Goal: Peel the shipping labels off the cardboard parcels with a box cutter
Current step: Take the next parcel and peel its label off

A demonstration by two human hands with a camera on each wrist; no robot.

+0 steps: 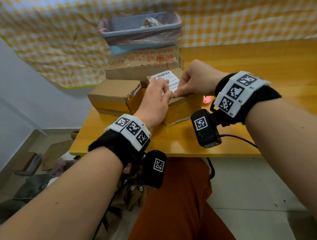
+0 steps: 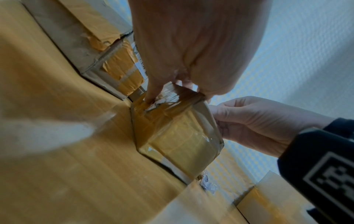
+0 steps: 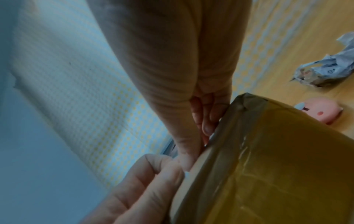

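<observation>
The taped parcel (image 1: 181, 106) stands at the table's (image 1: 269, 75) near-left corner, its white label (image 1: 168, 81) on top. Both hands work the label's near edge: the left hand (image 1: 156, 99) presses it with curled fingers, the right hand (image 1: 192, 81) pinches the corner. The pink cutter (image 3: 318, 111) lies just right of the parcel, unused. Judged step: lifting the edge. Next: a slow, low pull to avoid tearing.
</observation>
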